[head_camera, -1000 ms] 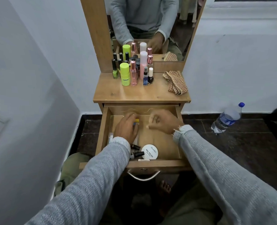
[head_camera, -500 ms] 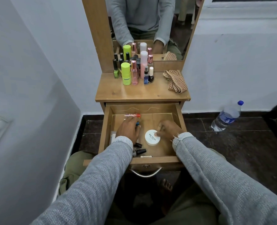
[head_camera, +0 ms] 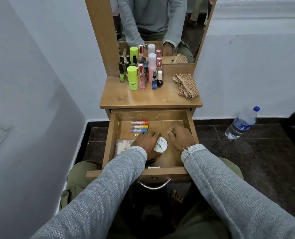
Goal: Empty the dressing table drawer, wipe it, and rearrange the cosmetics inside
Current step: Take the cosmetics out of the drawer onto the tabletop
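Both hands are inside the open wooden drawer (head_camera: 108,135). The left hand (head_camera: 145,144) lies over the round white jar (head_camera: 161,145); whether its fingers grasp it I cannot tell. The right hand (head_camera: 181,138) is loosely curled, holding nothing, near the drawer's right edge.

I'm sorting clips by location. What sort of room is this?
Probably a bedroom or dressing corner at home: a small wooden dressing table with a mirror, cosmetic bottles on top, and an open drawer of cosmetics.
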Motion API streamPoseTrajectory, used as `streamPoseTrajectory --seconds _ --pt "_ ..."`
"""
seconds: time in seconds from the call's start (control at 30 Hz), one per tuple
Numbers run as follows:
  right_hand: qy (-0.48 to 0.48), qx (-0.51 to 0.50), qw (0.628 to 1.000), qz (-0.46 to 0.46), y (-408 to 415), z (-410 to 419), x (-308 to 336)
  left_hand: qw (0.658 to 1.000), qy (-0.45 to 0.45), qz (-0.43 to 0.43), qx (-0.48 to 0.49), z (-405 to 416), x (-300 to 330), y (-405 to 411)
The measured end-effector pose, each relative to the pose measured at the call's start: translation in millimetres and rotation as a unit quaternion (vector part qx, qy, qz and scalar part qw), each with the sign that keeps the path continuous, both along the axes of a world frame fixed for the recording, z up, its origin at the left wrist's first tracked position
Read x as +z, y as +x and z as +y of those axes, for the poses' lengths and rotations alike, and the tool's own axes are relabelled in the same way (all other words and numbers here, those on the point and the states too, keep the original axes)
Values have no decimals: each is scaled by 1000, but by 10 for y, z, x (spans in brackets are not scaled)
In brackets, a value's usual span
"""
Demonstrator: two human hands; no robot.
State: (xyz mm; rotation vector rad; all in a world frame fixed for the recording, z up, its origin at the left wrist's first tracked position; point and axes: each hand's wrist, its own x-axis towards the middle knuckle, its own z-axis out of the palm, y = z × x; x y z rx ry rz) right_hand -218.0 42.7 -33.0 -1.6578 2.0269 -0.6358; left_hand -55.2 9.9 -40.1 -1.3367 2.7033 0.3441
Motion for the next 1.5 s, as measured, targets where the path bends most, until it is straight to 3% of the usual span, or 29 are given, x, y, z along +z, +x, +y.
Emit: streamPoseTrajectory --seconds 0.2,0.33,0.47,0.63,0.9,1.07,1.5 --pt "-4 -8 1000 -3 2 -7 1 983 -25 137 121 -12 49 121" --pt "14 7 1000 8 -1 -16 -31 930 -64 262 251 -53 181 355" --pt "34 5 999 17 9 -25 -58 878 -130 317 333 -222 395 607" --pt "32 14 999 32 30 -23 -39 852 -183 305 383 -564 713 842" --pt "55 18 997 45 48 -16 -31 877 -110 222 413 -1046 897 836" --pt "59 21 997 49 32 -29 -52 889 -117 175 407 -1139 865 770" --pt "64 22 996 51 10 -44 -96 877 -107 171 436 -1156 862 733"
